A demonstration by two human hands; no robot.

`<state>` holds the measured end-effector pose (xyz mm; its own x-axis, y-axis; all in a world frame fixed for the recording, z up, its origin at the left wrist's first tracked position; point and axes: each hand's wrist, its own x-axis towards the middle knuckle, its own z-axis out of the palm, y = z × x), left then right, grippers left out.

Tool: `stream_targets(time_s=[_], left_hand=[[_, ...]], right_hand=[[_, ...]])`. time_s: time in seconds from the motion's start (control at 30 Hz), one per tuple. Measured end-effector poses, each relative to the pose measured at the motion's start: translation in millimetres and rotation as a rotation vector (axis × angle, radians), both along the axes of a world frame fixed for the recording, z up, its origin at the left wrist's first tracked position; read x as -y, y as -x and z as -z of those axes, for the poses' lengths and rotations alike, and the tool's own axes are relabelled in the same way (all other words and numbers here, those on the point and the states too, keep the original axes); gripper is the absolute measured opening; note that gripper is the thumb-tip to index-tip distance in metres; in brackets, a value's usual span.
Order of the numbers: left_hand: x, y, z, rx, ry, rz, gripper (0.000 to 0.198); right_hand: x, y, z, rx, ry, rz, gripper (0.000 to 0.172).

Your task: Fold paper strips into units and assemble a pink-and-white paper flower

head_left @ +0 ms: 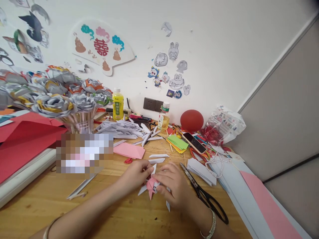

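Between my hands is a small origami piece (150, 189), pink at its middle with white folded points sticking out around it. My left hand (136, 173) pinches its upper left side between thumb and fingers. On the other side, my right hand (173, 185) curls its fingers around the piece, covering much of it. Just beyond the hands lie folded white paper strips (157, 161) and a small red scrap (128, 160). Black-handled scissors (199, 189) rest to the right of my right hand, next to a stack of white paper slips (201, 171).
A pile of folded white strips (122, 128) and pink paper (129, 150) lie farther back. Paper flowers (54, 103) stand at left near a yellow bottle (118, 104). A phone (194, 142), green slips (178, 141), a red balloon (191, 120) and a plastic bag (224, 122) are at right.
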<state>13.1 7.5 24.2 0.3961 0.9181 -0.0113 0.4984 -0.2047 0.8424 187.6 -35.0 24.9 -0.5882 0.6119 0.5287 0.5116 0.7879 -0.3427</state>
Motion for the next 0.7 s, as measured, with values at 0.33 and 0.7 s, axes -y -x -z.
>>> stream_targets(time_s=[0.33, 0.7], left_hand=[[-3.4, 1.7, 3.0, 0.162, 0.065, 0.015, 0.034], [-1.2, -3.6, 10.7, 0.277, 0.009, 0.038, 0.032]], right_hand=[[1.5, -0.5, -3.4, -0.135, 0.062, 0.034, 0.026], [-14.5, -4.3, 9.9, -0.711, 0.730, 0.188, 0.020]])
